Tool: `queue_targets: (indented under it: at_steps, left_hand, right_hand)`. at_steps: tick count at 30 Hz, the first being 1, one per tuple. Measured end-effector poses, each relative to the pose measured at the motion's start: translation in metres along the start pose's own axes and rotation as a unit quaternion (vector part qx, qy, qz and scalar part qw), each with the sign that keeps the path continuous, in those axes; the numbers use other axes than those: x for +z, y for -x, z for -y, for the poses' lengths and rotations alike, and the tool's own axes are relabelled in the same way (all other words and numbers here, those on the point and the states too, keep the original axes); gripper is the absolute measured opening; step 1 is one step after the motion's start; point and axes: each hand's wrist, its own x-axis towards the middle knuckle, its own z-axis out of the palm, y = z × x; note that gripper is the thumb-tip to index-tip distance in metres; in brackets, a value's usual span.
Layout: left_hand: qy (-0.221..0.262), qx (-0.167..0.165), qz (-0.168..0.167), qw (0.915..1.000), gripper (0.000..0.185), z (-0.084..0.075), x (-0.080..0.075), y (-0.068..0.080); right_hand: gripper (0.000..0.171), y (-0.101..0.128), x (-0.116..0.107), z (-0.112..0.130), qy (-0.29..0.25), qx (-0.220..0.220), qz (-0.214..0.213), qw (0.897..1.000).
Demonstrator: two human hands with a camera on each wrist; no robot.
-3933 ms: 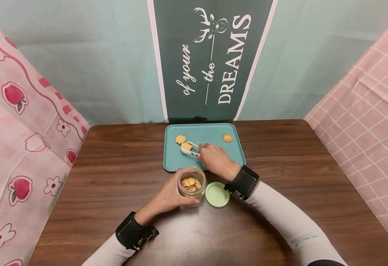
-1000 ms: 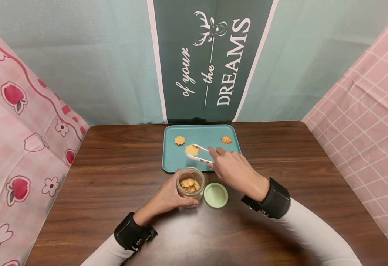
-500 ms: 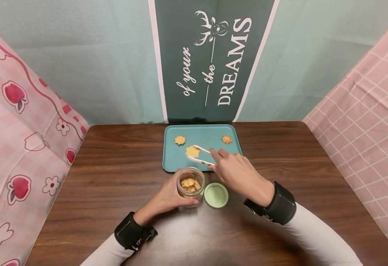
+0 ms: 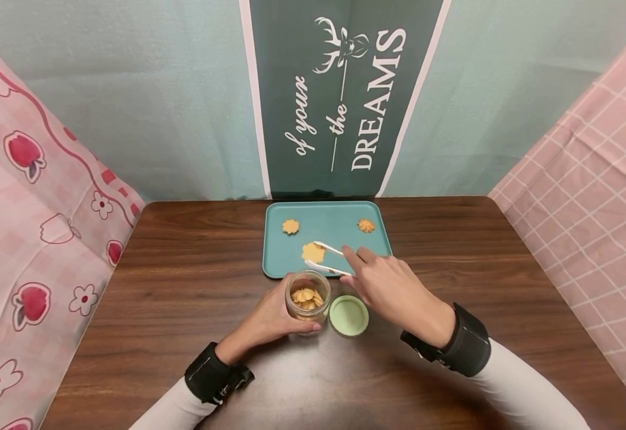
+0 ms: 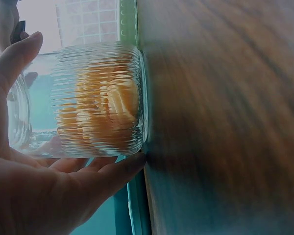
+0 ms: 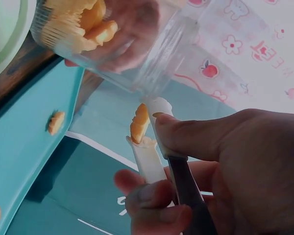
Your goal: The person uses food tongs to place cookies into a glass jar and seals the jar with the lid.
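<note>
My left hand [image 4: 270, 319] grips a ribbed glass jar [image 4: 307, 295] holding several orange cookies; the jar [image 5: 95, 98] stands upright on the table. My right hand [image 4: 393, 289] pinches white tongs [image 4: 327, 258], and the tongs [image 6: 149, 147] clamp a flower-shaped cookie [image 4: 313, 252] just above the near edge of the teal tray [image 4: 277, 263], a little beyond the jar's open mouth. The clamped cookie [image 6: 138, 122] stands on edge between the tong tips. Two more cookies lie on the tray: one [image 4: 290, 226] at far left, one [image 4: 366, 225] at far right.
A pale green lid [image 4: 348, 315] lies flat on the dark wooden table [image 4: 184, 298] just right of the jar, under my right hand. Patterned pink cloths hang at both sides and a green banner at the back.
My right hand has lifted the cookie off the tray with the tongs and drawn it back toward the jar. My left hand and the jar have stayed put.
</note>
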Motion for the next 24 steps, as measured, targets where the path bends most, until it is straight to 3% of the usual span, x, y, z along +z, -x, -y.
queue_targets:
  at_steps: [13, 24]
  left_hand:
    - [0.002, 0.003, -0.004, 1.0000, 0.093, 0.001, 0.001, 0.000]
    - [-0.014, -0.018, -0.006, 0.9997, 0.090, -0.003, 0.000, 0.001]
  right_hand:
    - [0.052, 0.012, -0.014, 0.006, -0.003, -0.013, -0.018, 1.000]
    - [0.053, 0.018, -0.021, 0.014, -0.006, -0.028, -0.013, 1.000]
